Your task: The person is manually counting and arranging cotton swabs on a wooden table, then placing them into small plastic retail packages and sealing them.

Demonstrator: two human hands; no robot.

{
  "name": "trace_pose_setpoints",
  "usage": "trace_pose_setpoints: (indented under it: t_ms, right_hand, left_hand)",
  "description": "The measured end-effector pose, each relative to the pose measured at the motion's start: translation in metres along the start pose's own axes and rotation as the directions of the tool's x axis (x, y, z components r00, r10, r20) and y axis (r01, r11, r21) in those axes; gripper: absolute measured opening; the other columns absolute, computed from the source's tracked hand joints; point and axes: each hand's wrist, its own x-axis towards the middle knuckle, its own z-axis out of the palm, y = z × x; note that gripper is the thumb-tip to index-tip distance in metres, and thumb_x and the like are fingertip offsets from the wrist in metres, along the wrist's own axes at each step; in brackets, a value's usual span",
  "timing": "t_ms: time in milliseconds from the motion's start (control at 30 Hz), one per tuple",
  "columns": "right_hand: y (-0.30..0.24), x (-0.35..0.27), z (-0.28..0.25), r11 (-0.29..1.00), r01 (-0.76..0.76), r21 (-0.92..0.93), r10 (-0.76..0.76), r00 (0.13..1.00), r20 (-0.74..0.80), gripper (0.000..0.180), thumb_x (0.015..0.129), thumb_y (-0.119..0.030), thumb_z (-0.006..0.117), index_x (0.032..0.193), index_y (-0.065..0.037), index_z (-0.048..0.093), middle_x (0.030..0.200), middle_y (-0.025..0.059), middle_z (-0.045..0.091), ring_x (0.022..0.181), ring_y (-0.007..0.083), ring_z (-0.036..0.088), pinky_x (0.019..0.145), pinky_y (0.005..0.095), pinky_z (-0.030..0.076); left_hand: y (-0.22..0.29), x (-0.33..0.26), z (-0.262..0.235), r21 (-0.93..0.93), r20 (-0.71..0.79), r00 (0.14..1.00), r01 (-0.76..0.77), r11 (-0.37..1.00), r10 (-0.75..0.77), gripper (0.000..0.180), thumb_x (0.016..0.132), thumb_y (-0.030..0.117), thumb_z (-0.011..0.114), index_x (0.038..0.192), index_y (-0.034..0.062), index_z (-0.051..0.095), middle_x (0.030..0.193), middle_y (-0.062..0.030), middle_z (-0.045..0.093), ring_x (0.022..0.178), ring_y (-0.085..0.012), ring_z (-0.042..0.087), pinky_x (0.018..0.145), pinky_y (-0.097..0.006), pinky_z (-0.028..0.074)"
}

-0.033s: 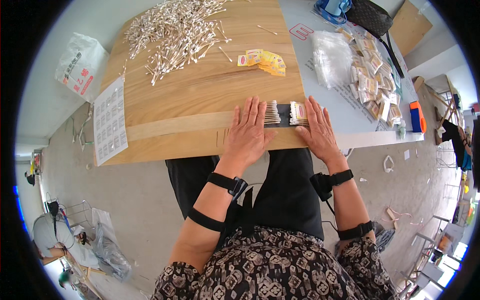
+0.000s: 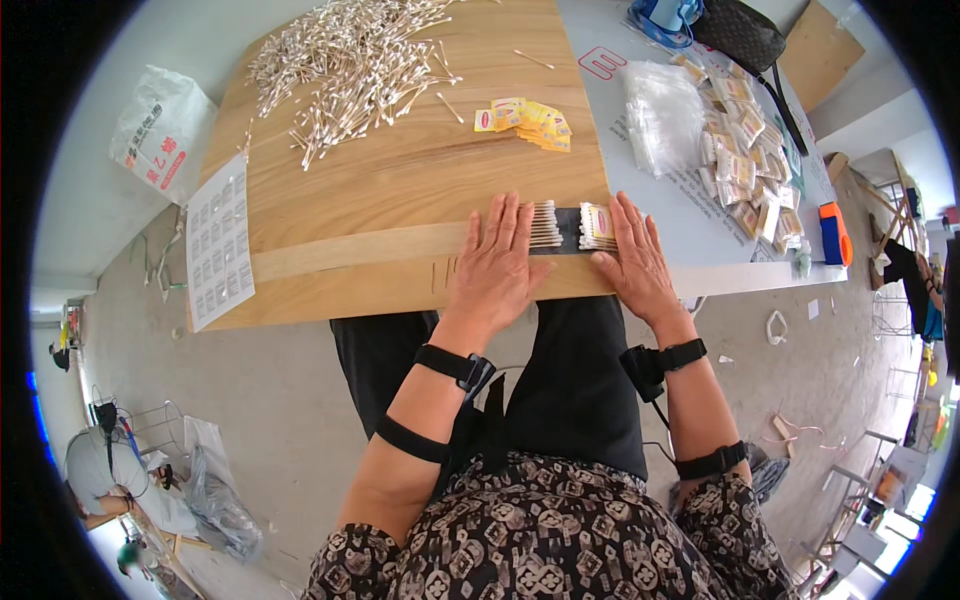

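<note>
My left hand (image 2: 497, 255) lies flat with its fingers stretched out, partly covering a row of cotton swabs (image 2: 546, 224). These swabs lie side by side on a dark strip (image 2: 568, 238) near the table's front edge. Just right of the strip's bare part is a small bundle of swabs with a yellow and white card (image 2: 597, 226). My right hand (image 2: 637, 262), also flat with fingers extended, rests against that bundle and hides its right part. Beyond my hands, several yellow cards (image 2: 535, 124) lie loosely overlapped. A large heap of loose swabs (image 2: 350, 75) spreads over the far left.
A printed sheet (image 2: 221, 243) hangs over the table's left edge, near a white plastic bag (image 2: 163, 135). On the grey surface at right are clear bags (image 2: 663, 118), packed swab packets (image 2: 738, 170) and an orange-and-blue tape roll (image 2: 834, 235). A dark bag (image 2: 741, 40) lies behind.
</note>
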Motion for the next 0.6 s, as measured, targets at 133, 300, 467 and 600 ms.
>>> trace_pose_setpoints:
  t_ms: [133, 300, 467, 600]
  right_hand:
    - [0.001, 0.0, 0.001, 0.997, -0.001, 0.079, 0.0, 1.0, 0.008, 0.08, 0.095, -0.053, 0.049, 0.153, -0.006, 0.021, 0.159, 0.0155, 0.023, 0.148, 0.031, 0.02, 0.122, 0.0447, 0.011]
    - [0.004, 0.0, 0.004, 0.996, 0.002, 0.093, -0.003, 1.0, 0.006, 0.08, 0.095, -0.052, 0.05, 0.154, -0.007, 0.02, 0.159, 0.0155, 0.022, 0.148, 0.0311, 0.02, 0.122, 0.0445, 0.011]
    - [0.002, -0.001, 0.003, 0.997, 0.018, 0.075, -0.017, 1.0, -0.011, 0.08, 0.093, -0.046, 0.055, 0.153, -0.006, 0.021, 0.159, 0.0159, 0.023, 0.147, 0.0311, 0.02, 0.122, 0.0446, 0.012]
    - [0.0, 0.001, 0.003, 0.997, -0.018, 0.078, 0.018, 1.0, -0.002, 0.079, 0.092, -0.041, 0.057, 0.153, -0.006, 0.022, 0.158, 0.0161, 0.024, 0.147, 0.031, 0.022, 0.122, 0.0448, 0.012]
  left_hand:
    - [0.008, 0.005, 0.007, -0.03, 0.0, 0.999, -0.043, 0.999, 0.043, 0.076, 0.096, 0.045, 0.051, 0.153, 0.0031, 0.023, 0.161, -0.0138, 0.019, 0.15, -0.0252, 0.015, 0.122, -0.046, 0.013]
    - [0.016, 0.01, 0.01, -0.025, 0.012, 0.998, -0.064, 0.998, 0.065, 0.075, 0.096, 0.045, 0.05, 0.152, 0.0036, 0.024, 0.161, -0.013, 0.02, 0.15, -0.024, 0.015, 0.122, -0.045, 0.012]
    - [0.022, 0.013, 0.009, -0.036, 0.019, 0.997, -0.068, 0.997, 0.068, 0.075, 0.096, 0.045, 0.05, 0.152, 0.0033, 0.025, 0.16, -0.0132, 0.021, 0.149, -0.0242, 0.016, 0.122, -0.045, 0.012]
    - [0.026, 0.014, 0.011, -0.05, -0.017, 0.998, -0.065, 0.997, 0.064, 0.073, 0.096, 0.045, 0.05, 0.152, 0.0025, 0.026, 0.16, -0.0137, 0.021, 0.149, -0.0254, 0.017, 0.121, -0.046, 0.013]
